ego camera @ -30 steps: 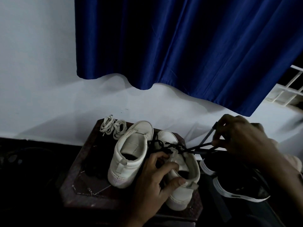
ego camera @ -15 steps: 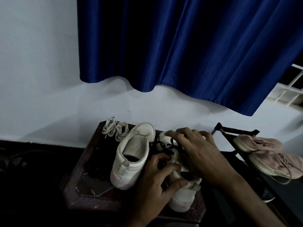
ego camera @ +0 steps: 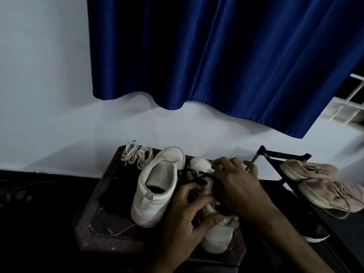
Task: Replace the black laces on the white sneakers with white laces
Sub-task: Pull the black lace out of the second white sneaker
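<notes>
Two white sneakers stand side by side on a dark wooden stool (ego camera: 102, 231), toes toward the wall. The left sneaker (ego camera: 157, 186) has no lace in it. My left hand (ego camera: 187, 217) grips the right sneaker (ego camera: 216, 233) around its side and heel. A black lace (ego camera: 194, 177) lies tangled over that sneaker's front. My right hand (ego camera: 234, 184) is over the lacing area, fingertips pinching the black lace. Two bundles of white laces (ego camera: 137, 155) lie at the stool's far left corner. A dark heap, perhaps another black lace (ego camera: 116, 201), lies left of the left sneaker.
A black metal rack (ego camera: 275, 156) stands to the right with a pair of pink sneakers (ego camera: 323, 184) on it. A blue curtain (ego camera: 216, 56) hangs on the white wall behind. The floor to the left is dark.
A second ago my right hand was out to the right, pulling the black lace taut. It has come back onto the right sneaker's lacing. My left hand keeps its grip.
</notes>
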{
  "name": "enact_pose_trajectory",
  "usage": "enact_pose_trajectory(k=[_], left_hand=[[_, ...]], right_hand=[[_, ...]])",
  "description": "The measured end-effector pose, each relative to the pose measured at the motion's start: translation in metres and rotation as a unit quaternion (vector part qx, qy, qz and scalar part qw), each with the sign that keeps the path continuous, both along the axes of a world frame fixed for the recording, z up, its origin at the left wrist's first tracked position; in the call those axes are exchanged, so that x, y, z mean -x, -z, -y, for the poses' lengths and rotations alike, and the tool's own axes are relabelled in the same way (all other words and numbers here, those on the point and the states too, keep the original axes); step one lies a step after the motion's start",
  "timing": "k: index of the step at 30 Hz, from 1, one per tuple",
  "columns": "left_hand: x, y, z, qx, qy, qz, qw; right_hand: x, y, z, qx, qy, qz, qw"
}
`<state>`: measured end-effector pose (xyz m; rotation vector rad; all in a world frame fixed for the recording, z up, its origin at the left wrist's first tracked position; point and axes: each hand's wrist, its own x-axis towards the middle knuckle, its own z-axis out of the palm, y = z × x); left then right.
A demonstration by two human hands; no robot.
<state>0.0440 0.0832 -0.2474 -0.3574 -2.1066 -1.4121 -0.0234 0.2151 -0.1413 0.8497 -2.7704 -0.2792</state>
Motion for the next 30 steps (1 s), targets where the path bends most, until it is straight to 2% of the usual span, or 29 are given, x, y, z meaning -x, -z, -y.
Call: enact_pose_trajectory(k=[3, 6, 11, 14, 19, 23, 27, 30], left_hand=[[-0.001, 0.001, 0.000, 0.002, -0.006, -0.004, 1.000], [0.000, 0.001, 0.000, 0.010, -0.011, -0.010, 1.000], [-0.001, 0.002, -0.002, 0.033, -0.010, 0.002, 0.999], [0.001, 0.001, -0.001, 0.024, -0.003, 0.014, 1.000], [0.003, 0.000, 0.000, 0.029, -0.014, 0.011, 0.999], [0.003, 0.000, -0.004, 0.032, -0.027, -0.009, 0.999], [0.001, -0.002, -0.006, 0.038, -0.026, -0.005, 0.999], [0.000, 0.000, -0.004, 0.044, -0.028, 0.001, 0.999]], right_hand=[[-0.002, 0.004, 0.002, 0.067, -0.011, 0.021, 0.997], [-0.003, -0.020, -0.018, 0.109, -0.003, 0.027, 0.994], [-0.001, -0.064, -0.048, 0.142, 0.119, -0.050, 0.981], [-0.006, -0.053, -0.036, 0.150, 0.119, -0.093, 0.977], [-0.007, -0.045, -0.014, 0.027, 0.081, 0.021, 0.996], [-0.006, -0.026, 0.006, 0.037, -0.003, 0.096, 0.995], [-0.003, -0.012, 0.003, 0.112, 0.024, 0.066, 0.991], [-0.002, -0.006, 0.002, 0.116, 0.023, 0.058, 0.991]])
